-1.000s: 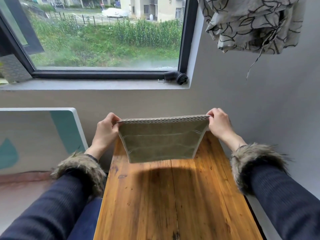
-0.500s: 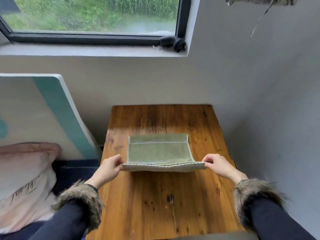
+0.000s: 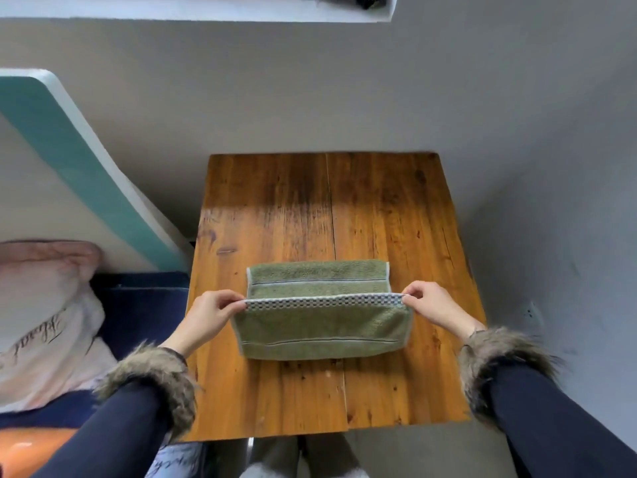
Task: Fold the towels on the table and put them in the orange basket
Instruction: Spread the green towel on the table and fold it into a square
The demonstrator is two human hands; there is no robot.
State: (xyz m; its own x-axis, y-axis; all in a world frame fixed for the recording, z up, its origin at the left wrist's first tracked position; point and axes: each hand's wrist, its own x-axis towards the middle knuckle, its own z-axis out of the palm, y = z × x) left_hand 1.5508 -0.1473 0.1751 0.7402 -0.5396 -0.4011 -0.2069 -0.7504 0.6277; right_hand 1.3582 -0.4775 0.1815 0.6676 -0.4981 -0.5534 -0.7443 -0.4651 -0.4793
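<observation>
Head: pillow (image 3: 41, 305) lettering (illegible script).

Towel (image 3: 320, 334): olive green, with a blue-and-white checkered border band and thin dark stripes. Worktop (image 3: 379, 219): orange-brown wood grain, darker toward its far edge. Cuffs (image 3: 151, 377): brown-grey fur. Sleeves (image 3: 558, 426): dark navy.

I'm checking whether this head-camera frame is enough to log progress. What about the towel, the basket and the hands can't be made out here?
- Orange basket: only an orange patch at the bottom-left corner, cut by the frame edge and the left sleeve; its contents are unseen.
- Green towel: the layer count is hidden under the top fold.
- Left hand and right hand: fingertips pinching the checkered edge are partly hidden behind the cloth.
- Other towels: none in view.
</observation>
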